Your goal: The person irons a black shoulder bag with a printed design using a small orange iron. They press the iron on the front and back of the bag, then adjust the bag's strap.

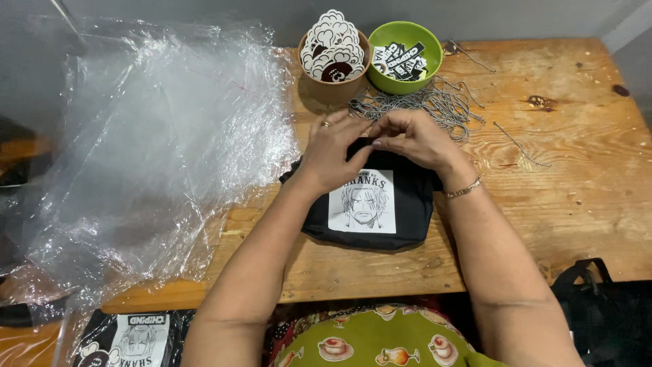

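A small black pouch [401,214] with a white printed face panel lies on the wooden table [584,204] in front of me. My left hand [331,151], with a ring on one finger, and my right hand [415,138], with a bracelet at the wrist, both rest on the pouch's far top edge. Their fingertips meet and pinch there. What lies between the fingertips is too small to tell. A heap of thin metal ball chains [441,103] lies just beyond my hands.
A brown bowl [334,90] of white and black cut-out tags and a green bowl [407,76] of black and white tags stand at the back. A pile of clear plastic bags [156,143] covers the left. Black bags sit lower left [129,338] and lower right [604,306].
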